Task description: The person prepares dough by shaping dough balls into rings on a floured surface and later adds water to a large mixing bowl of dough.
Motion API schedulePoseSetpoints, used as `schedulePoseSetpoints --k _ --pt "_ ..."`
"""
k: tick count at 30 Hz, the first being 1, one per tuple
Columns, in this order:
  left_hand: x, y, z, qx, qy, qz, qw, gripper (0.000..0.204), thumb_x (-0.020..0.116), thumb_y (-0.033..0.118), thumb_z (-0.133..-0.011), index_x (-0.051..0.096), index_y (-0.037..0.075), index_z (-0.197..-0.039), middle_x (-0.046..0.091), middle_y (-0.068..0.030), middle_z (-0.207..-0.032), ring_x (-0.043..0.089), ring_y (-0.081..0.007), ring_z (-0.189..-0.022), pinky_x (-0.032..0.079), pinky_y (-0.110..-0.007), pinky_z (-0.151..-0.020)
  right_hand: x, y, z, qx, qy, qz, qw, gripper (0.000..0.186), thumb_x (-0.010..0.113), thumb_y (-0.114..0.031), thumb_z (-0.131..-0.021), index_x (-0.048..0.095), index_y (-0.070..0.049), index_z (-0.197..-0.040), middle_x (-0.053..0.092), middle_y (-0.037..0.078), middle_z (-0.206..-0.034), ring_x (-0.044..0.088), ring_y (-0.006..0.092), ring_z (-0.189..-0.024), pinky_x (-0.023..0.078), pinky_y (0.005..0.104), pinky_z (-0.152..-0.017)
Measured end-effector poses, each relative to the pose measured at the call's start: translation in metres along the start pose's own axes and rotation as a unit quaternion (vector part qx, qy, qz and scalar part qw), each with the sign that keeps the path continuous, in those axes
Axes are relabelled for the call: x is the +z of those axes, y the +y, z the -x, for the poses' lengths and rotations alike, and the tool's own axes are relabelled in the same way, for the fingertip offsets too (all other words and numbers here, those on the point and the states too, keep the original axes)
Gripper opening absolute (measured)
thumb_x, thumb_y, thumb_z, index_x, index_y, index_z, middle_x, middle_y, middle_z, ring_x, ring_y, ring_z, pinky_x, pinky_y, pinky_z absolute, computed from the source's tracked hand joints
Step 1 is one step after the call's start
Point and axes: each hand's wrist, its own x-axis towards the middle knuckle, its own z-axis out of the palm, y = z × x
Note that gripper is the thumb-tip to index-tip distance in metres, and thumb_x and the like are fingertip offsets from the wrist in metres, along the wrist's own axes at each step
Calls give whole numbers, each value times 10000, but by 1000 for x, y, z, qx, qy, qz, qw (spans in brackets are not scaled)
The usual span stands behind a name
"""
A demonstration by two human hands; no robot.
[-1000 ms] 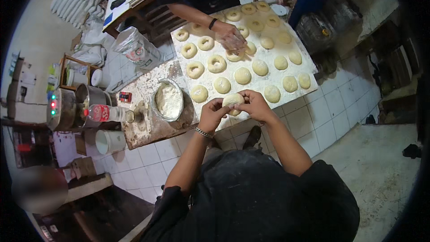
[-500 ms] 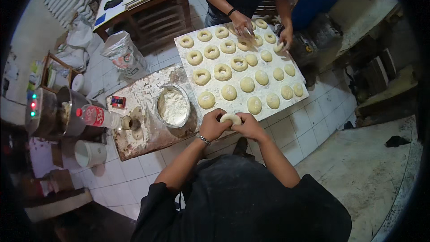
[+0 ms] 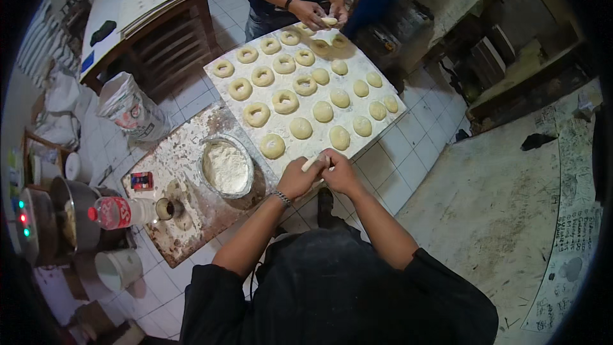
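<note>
left hand: fingers curled, gripping the dough piece
right hand: same — curled onto it, close beside the left
dough piece: partly hidden between them — by the floury board's near edge

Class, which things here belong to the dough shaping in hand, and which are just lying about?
Seem part of the job:
dough piece held in left hand and right hand
dough rings
dough rounds
powder-dusted board
bowl of white powder

Seemingly lying about:
red-labelled bottle
small red object
white bucket
</note>
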Motion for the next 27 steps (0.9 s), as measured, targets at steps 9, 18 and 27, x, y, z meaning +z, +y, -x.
schedulePoseSetpoints --k 9,18,27 --pt "68 -6 -4 229 173 -321 902 520 408 456 -1045 654 30 -876 609 -145 -653 595 -295 -620 476 -420 -603 -45 29 10 168 -61 -439 881 201 603 -203 -920 657 -18 -978 651 38 -869 583 98 -716 463 255 -603" --pt "88 57 -8 10 62 11 998 552 452 509 -1023 614 38 -785 602 -54 -628 552 -147 -530 440 -299 -523 -80 1 -11 107 2 -112 988 607 523 -580 -977 662 -45 -726 579 0 -616 495 69 -547 402 260 -509" --pt "83 91 -7 -100 70 183 976 687 352 564 -1036 596 43 -660 563 -44 -575 519 -147 -491 395 -300 -468 -89 30 -36 72 -64 -42 994 633 425 -627 -990 636 -54 -820 597 26 -679 511 86 -536 414 240 -507"
